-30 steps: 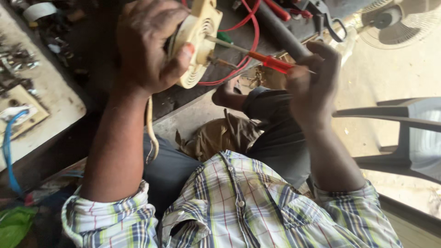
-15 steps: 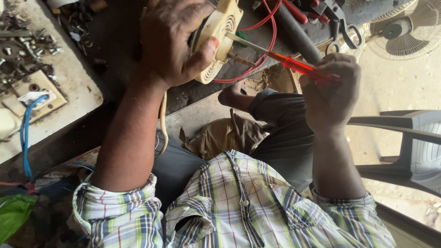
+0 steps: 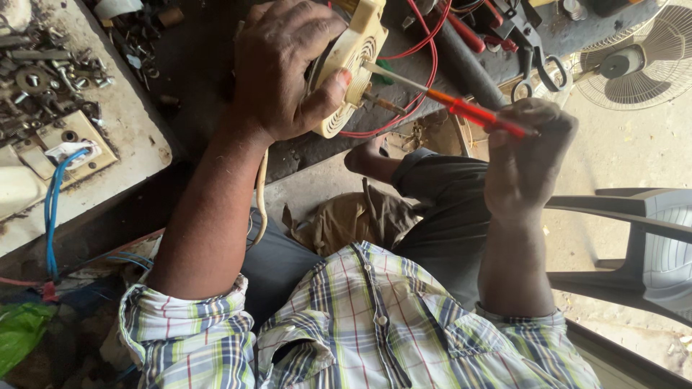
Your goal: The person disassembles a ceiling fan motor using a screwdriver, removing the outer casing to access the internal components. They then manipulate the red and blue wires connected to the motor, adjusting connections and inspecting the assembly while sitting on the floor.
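Screwdriver work is partway along, I'd judge: the red-handled screwdriver (image 3: 461, 109) is sitting w/ its tip at the face of the cream fan motor housing (image 3: 353, 61), near the metal shaft sticking out of its centre. Whether any screw is already out is too small to tell. Housing's grille face is intact and red wires (image 3: 425, 68) are looping off behind it, so nothing looks taken apart yet.

Left hand (image 3: 285, 68) is gripping the housing, fingers wrapping round the back, thumb pressing on the grille. Right hand (image 3: 526, 155) is closing in a fist round the screwdriver handle, to the right of the housing. Scissors (image 3: 530, 68) are lying on the tabletop just beyond the right fingers.
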